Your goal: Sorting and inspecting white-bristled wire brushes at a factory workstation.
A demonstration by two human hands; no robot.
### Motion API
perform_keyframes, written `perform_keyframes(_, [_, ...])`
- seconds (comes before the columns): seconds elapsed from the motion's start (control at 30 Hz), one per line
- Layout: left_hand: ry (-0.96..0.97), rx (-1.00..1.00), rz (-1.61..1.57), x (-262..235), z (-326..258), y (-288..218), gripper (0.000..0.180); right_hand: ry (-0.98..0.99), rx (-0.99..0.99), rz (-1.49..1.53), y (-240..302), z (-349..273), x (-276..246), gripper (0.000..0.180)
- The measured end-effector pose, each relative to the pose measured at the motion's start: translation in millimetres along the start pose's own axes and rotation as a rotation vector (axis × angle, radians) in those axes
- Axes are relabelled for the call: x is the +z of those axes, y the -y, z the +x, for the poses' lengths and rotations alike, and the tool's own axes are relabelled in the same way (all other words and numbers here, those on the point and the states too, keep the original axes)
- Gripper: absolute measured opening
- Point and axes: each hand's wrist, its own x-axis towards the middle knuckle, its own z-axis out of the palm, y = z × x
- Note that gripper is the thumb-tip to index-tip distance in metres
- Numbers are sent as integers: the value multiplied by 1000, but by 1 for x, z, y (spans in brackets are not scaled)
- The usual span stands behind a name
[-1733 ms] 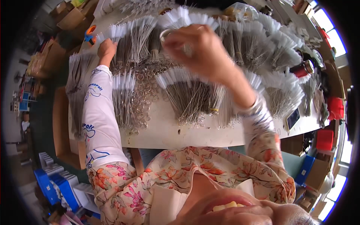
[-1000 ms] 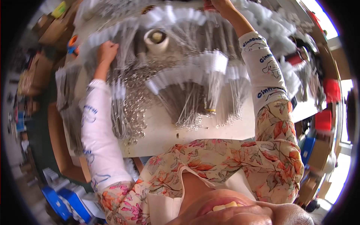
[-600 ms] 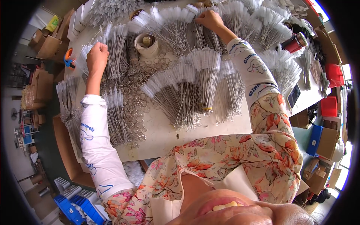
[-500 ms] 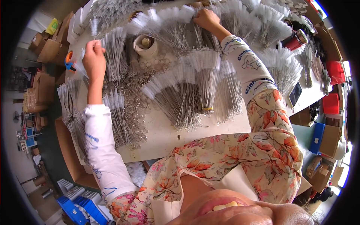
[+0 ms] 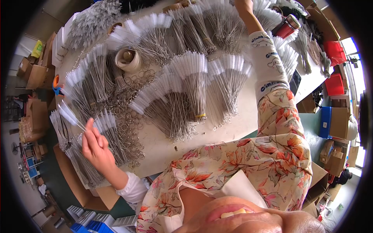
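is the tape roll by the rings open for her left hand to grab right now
Probably not straight away: the left hand already pinches a thin brush, though nothing covers the tape roll.

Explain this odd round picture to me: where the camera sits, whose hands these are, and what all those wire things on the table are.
The camera is worn on a person's head and looks down through a fisheye lens, so the picture is round and straight edges bend. The floral blouse and chin at the bottom belong to the wearer. The white table is covered with fanned bundles of thin twisted-wire brushes with white bristle tips, a scatter of small metal rings, and a roll of tape. A red flask stands at the far right. The left hand pinches a few wire brushes and lifts them above the table's left side. The right hand reaches to the bundles at the far edge; its fingers are cut off by the picture's rim.
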Motion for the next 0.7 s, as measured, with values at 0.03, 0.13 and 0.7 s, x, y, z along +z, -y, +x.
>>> perform_keyframes(0.03, [-14,-47,-47,-12,-11,4,30,22,173,-534,11,-5,8,26])
perform_keyframes(0.13, [-63,-120,-118,-27,-30,17,30,88,340,-1169,43,-47,26,48])
perform_keyframes(0.7, [211,109,-59,52,-74,-6,19,266,-299,91,237,-138,52,18])
